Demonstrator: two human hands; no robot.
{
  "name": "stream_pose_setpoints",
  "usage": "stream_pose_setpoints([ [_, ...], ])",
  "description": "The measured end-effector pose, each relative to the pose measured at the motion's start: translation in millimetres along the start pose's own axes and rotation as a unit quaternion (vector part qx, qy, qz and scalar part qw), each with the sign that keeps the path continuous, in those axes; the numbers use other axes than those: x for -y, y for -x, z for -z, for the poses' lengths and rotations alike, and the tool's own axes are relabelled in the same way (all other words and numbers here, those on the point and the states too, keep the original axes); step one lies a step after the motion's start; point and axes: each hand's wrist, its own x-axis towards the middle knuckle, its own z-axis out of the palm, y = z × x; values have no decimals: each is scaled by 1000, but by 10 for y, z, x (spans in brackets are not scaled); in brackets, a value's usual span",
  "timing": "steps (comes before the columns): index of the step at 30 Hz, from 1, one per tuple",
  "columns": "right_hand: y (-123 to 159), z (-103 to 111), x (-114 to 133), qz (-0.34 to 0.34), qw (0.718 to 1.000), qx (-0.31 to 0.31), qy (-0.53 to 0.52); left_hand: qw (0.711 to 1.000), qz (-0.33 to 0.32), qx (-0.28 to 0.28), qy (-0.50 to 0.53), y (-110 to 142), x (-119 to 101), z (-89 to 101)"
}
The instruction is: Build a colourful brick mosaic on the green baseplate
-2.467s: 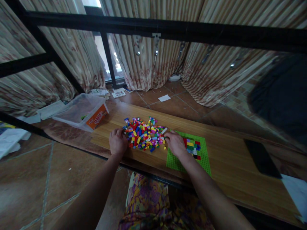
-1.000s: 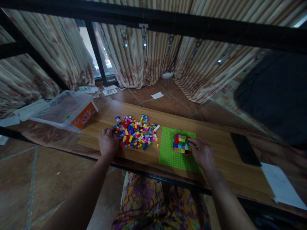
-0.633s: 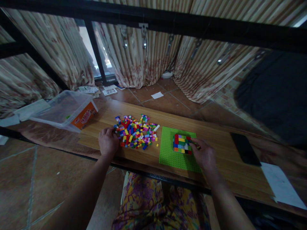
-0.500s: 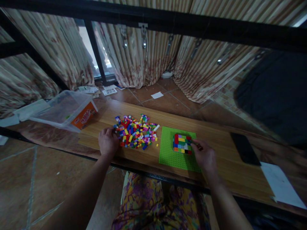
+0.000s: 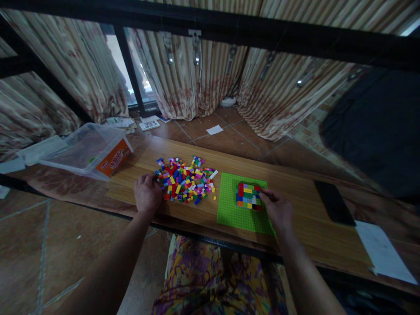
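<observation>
Left of the plate [image 5: 230, 213], bricks [image 5: 187, 183] were touched by the left hand [image 5: 147, 193]; on it, a build [image 5: 248, 196] by the right hand [image 5: 278, 208]; both grips unclear.

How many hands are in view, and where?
2: the left hand at the left edge of the loose brick pile, the right hand at the right side of the brick build.

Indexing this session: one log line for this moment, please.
left hand: by loose bricks | right hand: at right side of brick build, grip unclear | green baseplate: under build | clear bin: left of bricks
</observation>
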Motion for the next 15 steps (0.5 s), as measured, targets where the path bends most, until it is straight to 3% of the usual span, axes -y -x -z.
stream_pose_setpoints([
  [15, 4, -21, 62, -13, 1000, -8, -10, 1000, 7, 5, 1, -4, -4, 0],
])
